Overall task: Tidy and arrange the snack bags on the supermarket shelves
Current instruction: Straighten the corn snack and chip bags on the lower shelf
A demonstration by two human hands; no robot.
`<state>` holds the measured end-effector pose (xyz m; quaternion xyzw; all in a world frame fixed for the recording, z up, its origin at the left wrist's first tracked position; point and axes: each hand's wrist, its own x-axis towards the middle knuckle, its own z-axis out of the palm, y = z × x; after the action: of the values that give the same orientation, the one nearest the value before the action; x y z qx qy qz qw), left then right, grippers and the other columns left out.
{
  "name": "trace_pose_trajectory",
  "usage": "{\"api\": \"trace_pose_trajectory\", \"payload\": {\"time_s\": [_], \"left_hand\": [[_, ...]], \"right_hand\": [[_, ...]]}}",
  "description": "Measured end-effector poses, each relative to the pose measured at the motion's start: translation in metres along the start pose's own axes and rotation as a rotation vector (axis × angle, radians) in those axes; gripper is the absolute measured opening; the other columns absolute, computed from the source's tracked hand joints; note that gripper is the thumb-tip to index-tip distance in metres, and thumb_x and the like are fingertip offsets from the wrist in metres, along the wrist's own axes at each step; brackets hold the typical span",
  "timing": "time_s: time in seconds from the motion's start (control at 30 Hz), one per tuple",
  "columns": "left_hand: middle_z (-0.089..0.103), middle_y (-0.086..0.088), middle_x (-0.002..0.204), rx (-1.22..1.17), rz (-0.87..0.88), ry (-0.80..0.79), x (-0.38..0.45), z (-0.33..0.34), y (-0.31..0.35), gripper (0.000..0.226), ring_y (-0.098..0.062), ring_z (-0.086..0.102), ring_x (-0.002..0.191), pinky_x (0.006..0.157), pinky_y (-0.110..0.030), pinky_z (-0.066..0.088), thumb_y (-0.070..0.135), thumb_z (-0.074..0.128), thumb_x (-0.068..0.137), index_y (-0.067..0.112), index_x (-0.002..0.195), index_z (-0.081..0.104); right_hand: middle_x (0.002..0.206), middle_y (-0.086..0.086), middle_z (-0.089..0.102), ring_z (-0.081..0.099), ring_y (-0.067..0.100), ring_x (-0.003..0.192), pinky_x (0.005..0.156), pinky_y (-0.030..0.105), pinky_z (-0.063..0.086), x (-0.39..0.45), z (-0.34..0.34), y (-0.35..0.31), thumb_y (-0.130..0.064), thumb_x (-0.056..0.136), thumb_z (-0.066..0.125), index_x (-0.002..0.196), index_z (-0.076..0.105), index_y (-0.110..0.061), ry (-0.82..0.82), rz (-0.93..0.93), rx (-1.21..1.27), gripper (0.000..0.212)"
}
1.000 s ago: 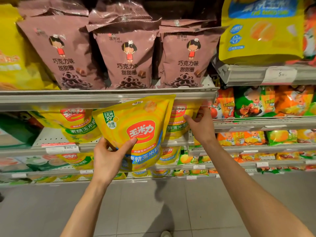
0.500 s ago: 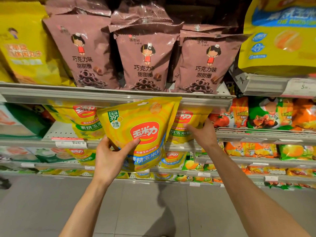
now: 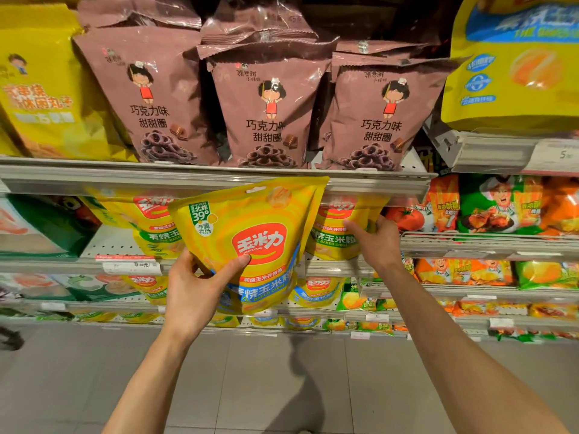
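Note:
My left hand (image 3: 200, 289) grips a yellow baked-corn snack bag (image 3: 250, 233) by its lower left corner, thumb across the front, and holds it out in front of the second shelf (image 3: 329, 267). My right hand (image 3: 374, 242) reaches onto that shelf and holds the right edge of another yellow corn bag (image 3: 336, 233) standing there, thumb on its front. A third bag of the same kind (image 3: 156, 227) stands on the shelf to the left, partly hidden behind the held one.
Three brown chocolate-ring bags (image 3: 269, 111) stand on the upper shelf (image 3: 203, 180), with yellow bags at both sides. Orange and green snack bags (image 3: 498, 205) fill the shelves to the right. Lower shelves hold more yellow bags (image 3: 316, 289). Grey floor tiles (image 3: 282, 386) lie below.
My right hand has slid down and right along the shelved bag, from its upper part to its right edge. The bag in my left hand stays where it was.

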<state>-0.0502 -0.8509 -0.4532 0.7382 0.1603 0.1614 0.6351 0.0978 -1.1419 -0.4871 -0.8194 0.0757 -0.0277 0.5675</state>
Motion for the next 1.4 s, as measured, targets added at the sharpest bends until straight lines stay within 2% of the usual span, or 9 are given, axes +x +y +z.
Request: {"api": "trace_pose_trajectory", "payload": {"time_s": [0.17,0.37,0.43,0.57,0.67,0.8,0.93,1.1,1.4], "left_hand": [[0.076,0.025,0.099,0.023,0.016,0.019,0.003,-0.005,-0.003,0.058,0.006,0.071,0.089,0.067,-0.007,0.053,0.043,0.087,0.066,0.02,0.116,0.068],[0.076,0.023,0.102,0.043,0.03,0.028,0.006,-0.007,-0.009,0.061,0.004,0.071,0.092,0.068,-0.007,0.054,0.044,0.088,0.067,0.02,0.119,0.068],[0.076,0.023,0.102,0.046,0.025,0.021,0.007,-0.005,-0.009,0.061,0.005,0.071,0.091,0.067,-0.007,0.053,0.044,0.087,0.067,0.018,0.118,0.068],[0.076,0.026,0.097,0.056,0.009,0.009,0.008,0.0,-0.008,0.056,0.007,0.071,0.089,0.064,-0.006,0.052,0.045,0.087,0.068,0.02,0.114,0.069],[0.076,0.024,0.097,0.054,0.009,0.005,0.01,0.005,-0.007,0.055,0.005,0.071,0.087,0.064,-0.007,0.052,0.043,0.087,0.068,0.019,0.113,0.069],[0.077,0.021,0.096,0.069,0.016,-0.013,0.01,0.006,-0.009,0.055,0.004,0.071,0.087,0.064,-0.007,0.052,0.042,0.087,0.069,0.015,0.114,0.069],[0.078,0.008,0.101,0.077,0.019,-0.04,0.011,0.002,-0.012,0.058,0.003,0.072,0.089,0.064,-0.007,0.053,0.043,0.086,0.07,0.014,0.117,0.069],[0.078,0.015,0.096,0.091,0.002,-0.064,0.011,0.002,-0.014,0.057,0.005,0.071,0.087,0.063,-0.006,0.052,0.044,0.086,0.069,0.015,0.116,0.069],[0.077,0.015,0.105,0.061,-0.021,-0.133,0.011,0.014,-0.016,0.058,0.0,0.072,0.095,0.068,-0.011,0.056,0.045,0.087,0.065,0.024,0.117,0.068]], "right_hand": [[0.099,-0.001,0.078,0.073,0.021,0.097,0.092,0.048,0.059,0.0,-0.003,-0.003,-0.036,0.088,0.081,0.103,0.074,-0.017,-0.01,0.003,0.014,0.025],[0.098,-0.017,0.072,0.069,0.003,0.094,0.086,0.034,0.056,-0.017,-0.01,0.004,-0.034,0.092,0.076,0.108,0.069,-0.025,-0.044,-0.039,0.034,0.019],[0.103,-0.014,0.072,0.069,0.01,0.099,0.09,0.034,0.054,-0.02,-0.011,0.004,-0.031,0.095,0.073,0.111,0.066,-0.028,-0.069,-0.036,0.059,0.017],[0.108,-0.015,0.071,0.068,0.01,0.102,0.087,0.029,0.052,-0.019,-0.012,-0.001,-0.027,0.092,0.078,0.121,0.063,-0.027,-0.143,0.001,0.117,0.033],[0.114,-0.002,0.075,0.072,0.019,0.105,0.088,0.042,0.059,-0.016,-0.01,-0.006,-0.025,0.085,0.084,0.126,0.067,-0.016,-0.175,0.045,0.102,0.045],[0.117,0.008,0.076,0.072,0.028,0.108,0.095,0.055,0.057,-0.017,-0.009,-0.006,-0.024,0.087,0.082,0.121,0.072,-0.009,-0.145,0.068,0.102,0.038],[0.118,0.001,0.076,0.072,0.02,0.106,0.092,0.042,0.058,-0.023,-0.024,-0.001,-0.025,0.086,0.083,0.125,0.071,-0.017,-0.157,0.046,0.102,0.041],[0.086,-0.024,0.075,0.072,-0.003,0.09,0.064,0.014,0.053,-0.032,-0.052,0.005,-0.031,0.085,0.083,0.102,0.069,-0.039,-0.251,0.095,0.045,0.023],[0.096,-0.015,0.074,0.071,0.003,0.089,0.077,0.027,0.056,-0.067,-0.082,0.05,-0.027,0.081,0.087,0.103,0.067,-0.036,-0.28,0.192,-0.041,0.031]]}}
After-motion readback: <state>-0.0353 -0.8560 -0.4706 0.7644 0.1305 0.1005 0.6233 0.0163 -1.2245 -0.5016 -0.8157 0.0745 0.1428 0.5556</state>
